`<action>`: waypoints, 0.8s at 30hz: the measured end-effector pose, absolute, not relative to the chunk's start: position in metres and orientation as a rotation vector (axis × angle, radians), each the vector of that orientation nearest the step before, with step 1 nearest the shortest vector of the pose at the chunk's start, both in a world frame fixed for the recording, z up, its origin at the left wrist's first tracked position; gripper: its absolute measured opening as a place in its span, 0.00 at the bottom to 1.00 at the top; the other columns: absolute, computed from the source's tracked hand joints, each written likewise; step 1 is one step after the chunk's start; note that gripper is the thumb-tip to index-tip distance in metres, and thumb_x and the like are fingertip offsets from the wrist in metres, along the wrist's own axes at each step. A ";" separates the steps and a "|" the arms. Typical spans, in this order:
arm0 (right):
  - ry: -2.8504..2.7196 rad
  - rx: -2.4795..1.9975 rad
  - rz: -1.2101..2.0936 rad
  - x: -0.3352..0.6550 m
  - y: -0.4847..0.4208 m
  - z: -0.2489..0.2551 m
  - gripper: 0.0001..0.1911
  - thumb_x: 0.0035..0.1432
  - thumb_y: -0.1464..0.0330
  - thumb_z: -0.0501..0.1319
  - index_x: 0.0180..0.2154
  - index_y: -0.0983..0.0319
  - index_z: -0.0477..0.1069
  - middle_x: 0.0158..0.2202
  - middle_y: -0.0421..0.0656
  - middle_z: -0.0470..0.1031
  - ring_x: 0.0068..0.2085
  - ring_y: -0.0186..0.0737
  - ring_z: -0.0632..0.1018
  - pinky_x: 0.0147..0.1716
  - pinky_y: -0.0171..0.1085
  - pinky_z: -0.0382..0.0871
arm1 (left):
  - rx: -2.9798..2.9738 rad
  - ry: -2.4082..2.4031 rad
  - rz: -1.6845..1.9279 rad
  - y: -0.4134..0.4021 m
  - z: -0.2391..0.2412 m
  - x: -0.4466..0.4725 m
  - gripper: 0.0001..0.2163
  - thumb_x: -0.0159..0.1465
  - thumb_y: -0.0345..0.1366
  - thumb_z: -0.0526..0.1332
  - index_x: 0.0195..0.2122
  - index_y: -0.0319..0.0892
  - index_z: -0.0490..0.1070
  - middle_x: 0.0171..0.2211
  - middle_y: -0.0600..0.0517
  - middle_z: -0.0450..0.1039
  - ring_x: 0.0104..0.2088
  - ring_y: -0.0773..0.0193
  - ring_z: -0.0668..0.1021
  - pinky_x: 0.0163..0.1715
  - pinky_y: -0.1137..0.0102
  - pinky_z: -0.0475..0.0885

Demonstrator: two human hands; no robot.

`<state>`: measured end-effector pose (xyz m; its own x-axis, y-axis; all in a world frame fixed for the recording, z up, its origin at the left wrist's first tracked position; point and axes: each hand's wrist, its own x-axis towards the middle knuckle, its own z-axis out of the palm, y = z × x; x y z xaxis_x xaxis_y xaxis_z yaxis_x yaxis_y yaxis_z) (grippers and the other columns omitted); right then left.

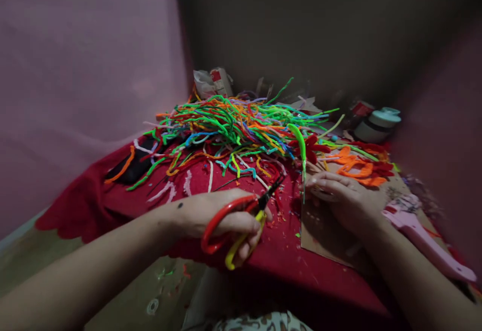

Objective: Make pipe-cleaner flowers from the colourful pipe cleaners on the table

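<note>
left forearm (86,260) nearest; scissors (261,202) and green strip (302,144) in hand.
left hand (235,223) fingers wrapped round the handles, blades near the strip, not touching; right hand (348,198) fingertips pinched together on the strip's lower part, by the cardboard (320,238). looks like trimming; any cut calls for bringing blades to strip.

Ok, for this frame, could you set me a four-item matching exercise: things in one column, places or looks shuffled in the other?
1. Scissors
2. Green piece
3. Bottle
4. Cloth

A. Dark red, scalloped edge
B. At the fingertips of the right hand
C. In the left hand
D. Pale blue-green lid

Pairs: 1-C, 2-B, 3-D, 4-A
</note>
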<state>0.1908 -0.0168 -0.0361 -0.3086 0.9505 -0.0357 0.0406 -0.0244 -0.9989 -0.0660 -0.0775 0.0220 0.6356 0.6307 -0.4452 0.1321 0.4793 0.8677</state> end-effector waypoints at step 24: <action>-1.495 -1.083 1.442 0.193 -0.014 -0.039 0.06 0.52 0.67 0.59 0.30 0.60 0.75 0.27 0.40 0.73 0.27 0.35 0.70 0.28 0.34 0.62 | 0.973 0.638 0.233 -0.050 -0.010 -0.035 0.07 0.54 0.31 0.53 0.21 0.36 0.67 0.15 0.52 0.68 0.14 0.67 0.71 0.17 0.73 0.69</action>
